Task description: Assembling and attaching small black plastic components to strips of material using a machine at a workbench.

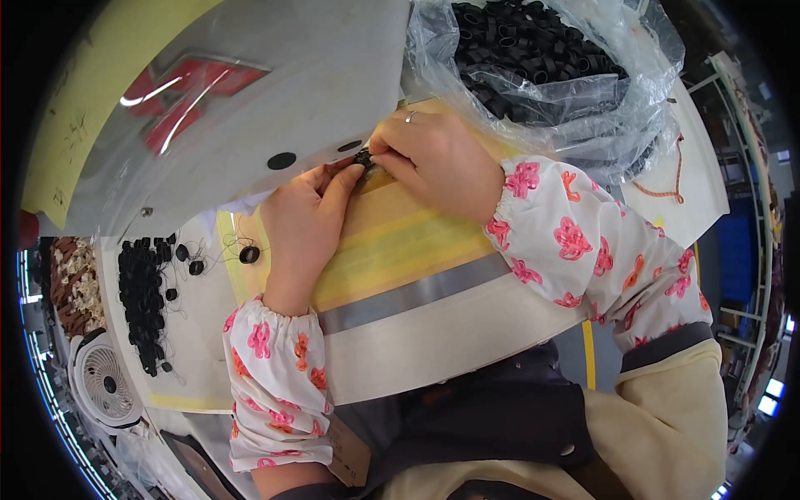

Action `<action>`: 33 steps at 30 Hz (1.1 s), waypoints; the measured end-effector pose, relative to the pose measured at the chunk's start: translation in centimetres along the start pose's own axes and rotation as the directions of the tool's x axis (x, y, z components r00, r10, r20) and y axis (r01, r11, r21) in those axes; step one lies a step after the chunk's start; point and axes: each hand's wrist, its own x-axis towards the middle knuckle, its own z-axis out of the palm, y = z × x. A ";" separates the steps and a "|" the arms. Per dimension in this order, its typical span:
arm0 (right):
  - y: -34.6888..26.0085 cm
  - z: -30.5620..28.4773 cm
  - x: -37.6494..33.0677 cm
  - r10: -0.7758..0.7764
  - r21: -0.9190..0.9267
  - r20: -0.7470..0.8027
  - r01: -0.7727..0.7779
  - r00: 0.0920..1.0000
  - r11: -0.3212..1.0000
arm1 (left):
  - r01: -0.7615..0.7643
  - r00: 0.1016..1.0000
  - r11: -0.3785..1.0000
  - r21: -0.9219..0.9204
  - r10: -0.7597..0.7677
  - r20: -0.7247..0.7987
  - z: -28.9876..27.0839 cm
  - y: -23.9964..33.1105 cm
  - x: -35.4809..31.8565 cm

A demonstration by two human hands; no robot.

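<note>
Toward the lower left and centre right, floral sleeves [575, 237] are covering the forearms [287, 482]. At upper centre, the left hand [304, 221] and right hand [437, 158] are together pinching a small black piece [363, 158], its shape hard to make out, beside a grey machine [333, 83]. Beyond, at upper right, a clear bag [583, 125] is holding black rings [533, 50].

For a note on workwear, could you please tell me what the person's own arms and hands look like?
The left hand and right hand are ungloved; the right wears a silvery ring. White sleeve covers, printed with pink and orange flower-like shapes, gather at the wrists. Above the right one shows a cream sleeve with a dark cuff.
</note>
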 end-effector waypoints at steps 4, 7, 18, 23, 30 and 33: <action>-0.1 -0.3 0.0 0.006 -0.009 0.001 -0.006 1.000 1.000 | 0.181 0.983 0.981 -0.067 -0.178 0.052 0.3 0.1 0.2; -0.1 -0.4 0.2 -0.029 -0.028 -0.001 0.029 1.000 0.999 | 0.168 0.985 0.981 -0.098 -0.163 0.055 0.1 -0.1 0.3; -0.3 -0.8 0.2 0.020 -0.059 0.036 -0.018 0.999 0.998 | 0.198 0.975 0.978 -0.067 -0.190 0.112 -0.1 -0.2 0.8; -0.3 -0.8 0.4 0.036 -0.050 0.022 -0.034 0.999 0.998 | 0.165 0.982 0.983 -0.077 -0.157 0.103 -0.2 -0.2 0.7; -0.2 -1.2 0.6 0.046 -0.066 0.048 -0.042 0.998 0.997 | 0.172 0.982 0.982 -0.074 -0.165 0.096 0.0 -0.1 0.8; -0.5 -1.2 0.9 0.012 -0.131 0.080 -0.002 0.997 0.991 | 0.175 0.984 0.974 -0.143 -0.168 0.061 -0.1 -0.1 0.6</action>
